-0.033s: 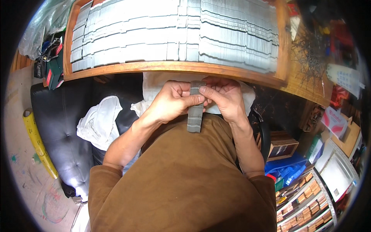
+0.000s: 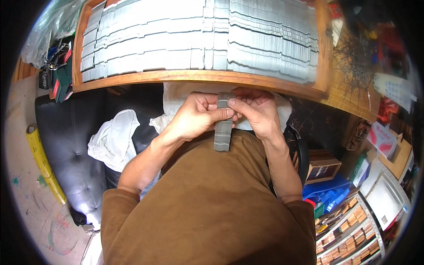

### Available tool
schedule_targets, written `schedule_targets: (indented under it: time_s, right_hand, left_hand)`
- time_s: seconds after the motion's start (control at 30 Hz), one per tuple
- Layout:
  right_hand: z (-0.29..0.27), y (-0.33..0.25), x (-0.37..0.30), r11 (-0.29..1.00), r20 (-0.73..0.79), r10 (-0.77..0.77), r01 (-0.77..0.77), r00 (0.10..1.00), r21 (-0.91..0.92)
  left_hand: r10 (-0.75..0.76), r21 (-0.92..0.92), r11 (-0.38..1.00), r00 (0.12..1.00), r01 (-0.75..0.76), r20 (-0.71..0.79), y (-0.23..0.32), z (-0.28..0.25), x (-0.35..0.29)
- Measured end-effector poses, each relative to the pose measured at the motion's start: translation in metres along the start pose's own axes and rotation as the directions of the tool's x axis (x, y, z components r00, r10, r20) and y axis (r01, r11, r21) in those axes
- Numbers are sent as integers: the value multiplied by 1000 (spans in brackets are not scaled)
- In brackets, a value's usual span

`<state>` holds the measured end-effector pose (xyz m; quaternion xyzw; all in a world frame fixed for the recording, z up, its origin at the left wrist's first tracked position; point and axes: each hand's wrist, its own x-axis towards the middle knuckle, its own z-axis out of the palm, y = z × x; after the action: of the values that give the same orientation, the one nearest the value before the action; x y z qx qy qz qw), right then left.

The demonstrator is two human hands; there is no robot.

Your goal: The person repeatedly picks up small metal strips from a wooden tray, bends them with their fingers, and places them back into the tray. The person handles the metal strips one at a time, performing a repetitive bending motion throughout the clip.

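Note:
Between my two hands I hold a narrow grey row of thin metal pieces (image 2: 222,138), which looks like printing type, upright in front of my brown shirt. My left hand (image 2: 193,118) is closed on its left side, the thumb lying across its middle. From the right, my right hand (image 2: 261,115) grips the upper part, thumb pressed on its face. The fingers behind the row are partly hidden. Just beyond my hands stands a wooden tray (image 2: 176,76) packed with long rows of similar thin grey metal pieces (image 2: 154,44).
A white cloth (image 2: 115,139) lies on a black padded seat (image 2: 73,154) to my left, near a yellow tube (image 2: 44,163). At right are a small wooden box (image 2: 323,167), a blue plastic bag (image 2: 329,190) and a rack (image 2: 353,221) of small wooden-coloured blocks.

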<state>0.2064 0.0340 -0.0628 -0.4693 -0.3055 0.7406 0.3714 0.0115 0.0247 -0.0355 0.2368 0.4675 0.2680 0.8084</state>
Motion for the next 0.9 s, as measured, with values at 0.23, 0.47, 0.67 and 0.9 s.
schedule_targets:
  time_s: [0.23,0.47,0.67,0.9]
  right_hand:
    - [-3,-1,-3,1000,14,-1,1,1000,7]
    - [-2,-15,-8,990,13,46,-44,999,-135]
    - [-1,-16,-7,981,9,47,-44,999,-189]
    - [-2,-11,-9,988,-15,13,-15,1000,-153]
  left_hand:
    - [-24,-20,1000,1000,23,-7,3,4,-2]
    - [-41,65,997,999,40,17,1,0,-2]
    - [-47,82,996,999,47,8,3,3,-5]
    - [-42,83,996,999,41,-1,-2,2,-2]
